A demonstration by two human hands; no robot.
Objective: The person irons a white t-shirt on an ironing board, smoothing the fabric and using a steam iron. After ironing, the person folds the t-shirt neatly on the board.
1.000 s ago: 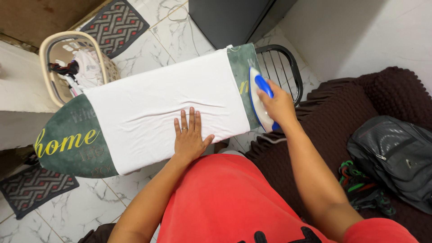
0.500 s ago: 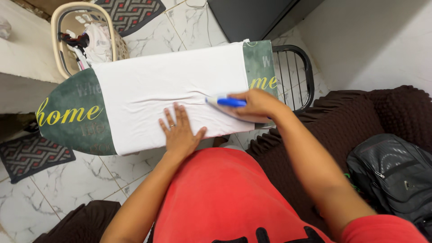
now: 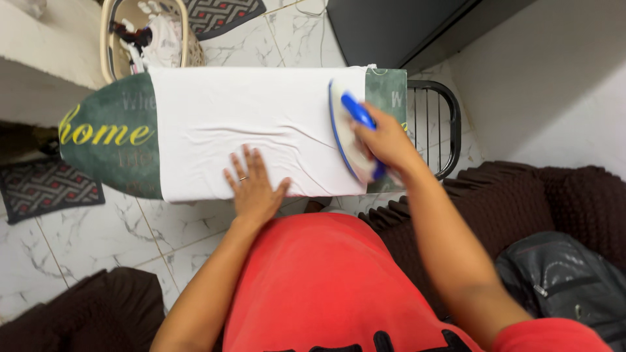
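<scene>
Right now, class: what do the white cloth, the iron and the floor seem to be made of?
White cloth: soft woven or knit fabric, matte; it creases. Iron, gripped by the right hand: glossy white and blue plastic, probably; soleplate hidden. Floor: polished marble-look tiles, grey veins, grout lines.

Right hand (image 3: pixel 385 140) grips iron (image 3: pixel 345 133) on white cloth (image 3: pixel 248 124); left hand (image 3: pixel 251 189) flattens it.

A single head-worn view is given, directed steeply downward from above the person's torso. The ironing board (image 3: pixel 107 140) is seen close, running left to right across the upper frame; the marble floor (image 3: pixel 85 241) is included below. No second view is provided.
</scene>
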